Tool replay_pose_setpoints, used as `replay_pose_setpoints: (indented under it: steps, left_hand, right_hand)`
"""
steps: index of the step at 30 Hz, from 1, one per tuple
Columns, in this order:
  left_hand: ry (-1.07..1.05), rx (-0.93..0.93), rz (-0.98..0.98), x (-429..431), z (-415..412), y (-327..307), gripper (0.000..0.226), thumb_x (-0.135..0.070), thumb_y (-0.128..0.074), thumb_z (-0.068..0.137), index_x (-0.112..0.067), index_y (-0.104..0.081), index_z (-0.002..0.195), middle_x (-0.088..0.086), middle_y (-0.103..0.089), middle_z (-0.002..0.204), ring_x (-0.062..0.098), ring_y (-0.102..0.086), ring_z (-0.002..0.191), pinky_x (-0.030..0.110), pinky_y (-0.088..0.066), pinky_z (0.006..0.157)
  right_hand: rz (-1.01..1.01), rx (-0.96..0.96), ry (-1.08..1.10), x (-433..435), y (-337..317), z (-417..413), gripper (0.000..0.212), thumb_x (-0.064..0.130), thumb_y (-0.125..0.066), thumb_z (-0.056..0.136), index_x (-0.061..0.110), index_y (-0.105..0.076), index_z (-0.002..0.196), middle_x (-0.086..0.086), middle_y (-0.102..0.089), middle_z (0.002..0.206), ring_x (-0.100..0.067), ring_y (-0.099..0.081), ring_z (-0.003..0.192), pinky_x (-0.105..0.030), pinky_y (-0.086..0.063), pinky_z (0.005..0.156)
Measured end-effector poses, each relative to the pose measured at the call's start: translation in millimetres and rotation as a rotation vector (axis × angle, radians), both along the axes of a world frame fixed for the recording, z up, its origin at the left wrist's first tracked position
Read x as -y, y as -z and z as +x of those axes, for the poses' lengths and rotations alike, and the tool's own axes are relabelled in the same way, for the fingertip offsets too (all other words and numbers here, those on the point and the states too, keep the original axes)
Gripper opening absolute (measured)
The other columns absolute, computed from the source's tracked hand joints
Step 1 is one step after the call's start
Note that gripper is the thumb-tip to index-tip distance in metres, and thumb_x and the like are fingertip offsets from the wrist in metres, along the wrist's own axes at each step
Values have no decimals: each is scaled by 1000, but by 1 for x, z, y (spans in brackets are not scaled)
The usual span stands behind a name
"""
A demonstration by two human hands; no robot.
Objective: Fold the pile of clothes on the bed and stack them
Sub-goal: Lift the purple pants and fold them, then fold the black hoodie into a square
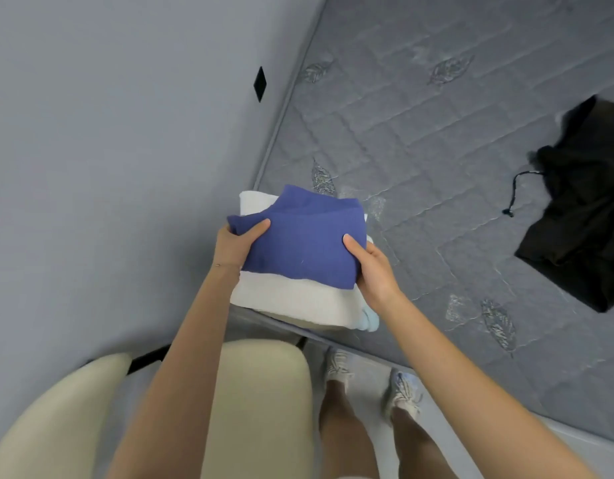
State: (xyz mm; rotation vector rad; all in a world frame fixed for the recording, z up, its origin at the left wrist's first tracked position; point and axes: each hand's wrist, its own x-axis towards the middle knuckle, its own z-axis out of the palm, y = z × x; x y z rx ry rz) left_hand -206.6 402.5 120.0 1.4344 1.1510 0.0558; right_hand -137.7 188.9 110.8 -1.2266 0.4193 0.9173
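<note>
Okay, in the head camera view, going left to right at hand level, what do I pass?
In order: grey wall → left hand → blue folded garment → right hand → mattress → black garment. The white stack underneath overlaps the blue piece, so it is left out.

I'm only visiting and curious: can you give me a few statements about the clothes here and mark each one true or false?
1. The left hand and the right hand both hold the blue cloth. True.
2. A red towel lies under the blue cloth. False: a folded white cloth lies under it.
3. The black garment lies on top of the stack. False: it lies unfolded on the mattress, apart from the stack and to its right.
4. The stack sits at a corner of the mattress, near the wall. True.
</note>
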Motion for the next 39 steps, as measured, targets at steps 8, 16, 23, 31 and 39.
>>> replay_pose_setpoints:
  steps: [8,16,23,31,39]
  left_hand:
    - [93,-152,218,-10,-9,78,39,-32,-75,81,-8,-59,107,6,-64,108,26,-60,104,34,-47,87]
    - [144,-191,590,-2,-2,55,79,-43,-73,79,-14,-37,143,9,-42,144,25,-38,134,39,-31,108]
    - [468,-31,907,30,16,1,67,-54,-47,85,-14,-46,138,14,-44,143,32,-41,131,47,-32,107]
    - [898,-28,1037,181,68,-57,68,-61,-39,88,-23,-37,145,9,-34,152,30,-29,141,47,-21,114]
    - [1060,-10,1062,402,115,-77,67,-61,-36,92,-30,-24,150,5,-20,158,25,-14,146,46,-7,117]
  right_hand:
    - [-482,156,-102,-27,67,-5,22,29,-69,87,13,-57,77,2,-63,81,-14,-58,73,-21,-45,61]
    - [-725,352,-238,-13,56,5,43,39,-75,79,11,-60,108,-8,-55,115,-20,-52,108,-29,-42,92]
    - [-970,604,-397,65,2,26,67,53,-58,88,22,-37,144,-5,-36,146,-28,-28,134,-42,-28,108]
    - [-1000,738,-544,197,-58,42,73,60,-46,91,34,-14,152,-1,-19,159,-24,-9,146,-46,-16,117]
    - [-1216,811,-505,387,-101,46,73,58,-44,93,33,-10,153,-1,-9,161,-24,0,148,-46,-6,119]
